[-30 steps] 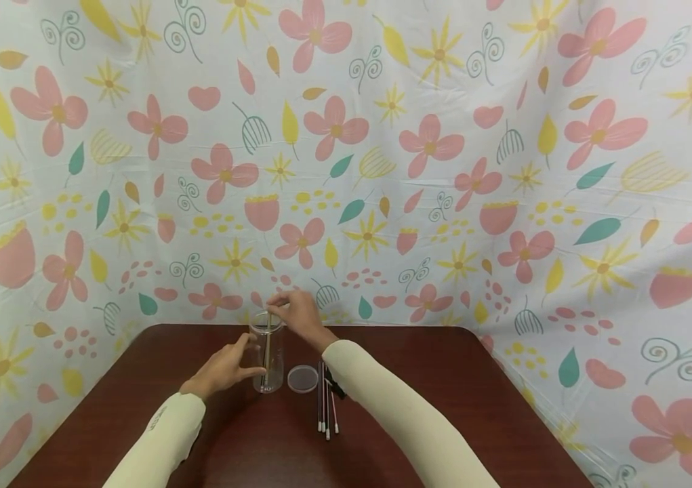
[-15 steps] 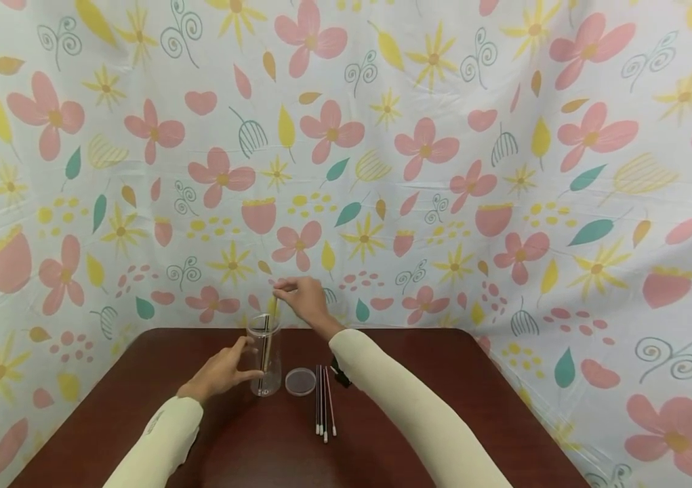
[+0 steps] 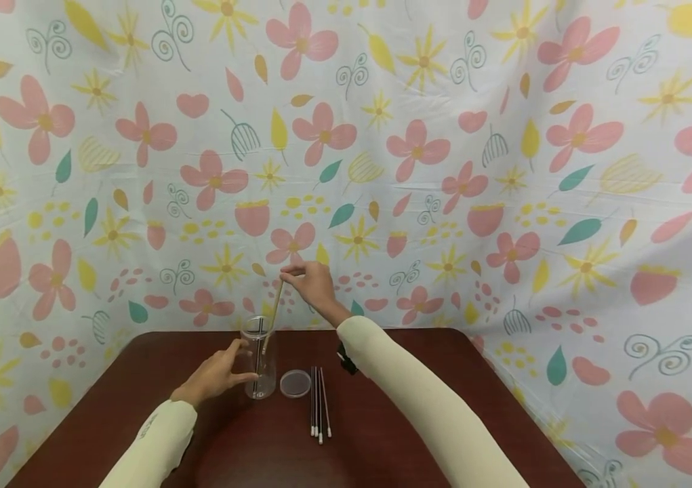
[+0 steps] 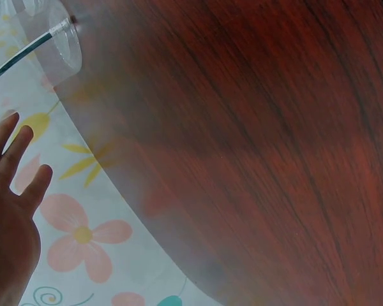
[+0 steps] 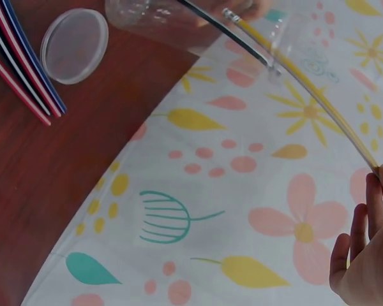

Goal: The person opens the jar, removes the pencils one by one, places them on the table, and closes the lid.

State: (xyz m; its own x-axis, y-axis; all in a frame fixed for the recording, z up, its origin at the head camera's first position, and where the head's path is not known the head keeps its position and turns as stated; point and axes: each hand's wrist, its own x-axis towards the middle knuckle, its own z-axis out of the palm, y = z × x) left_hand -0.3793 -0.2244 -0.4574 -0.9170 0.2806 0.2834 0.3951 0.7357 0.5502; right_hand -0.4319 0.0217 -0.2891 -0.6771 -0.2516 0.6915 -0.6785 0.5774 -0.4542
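Right wrist: right hand (image 5: 372,252) pinches yellow pencil (image 5: 324,104).
Likely light, stiff; best held near an end. Left hand (image 3: 216,373) grips jar (image 3: 267,371).

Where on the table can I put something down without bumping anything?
Try the bare table between the left sleeve and the loose pencils, on the near side of the jar. There's another patch right of the right sleeve. It's crowded where the jar, lid and pencils sit side by side.
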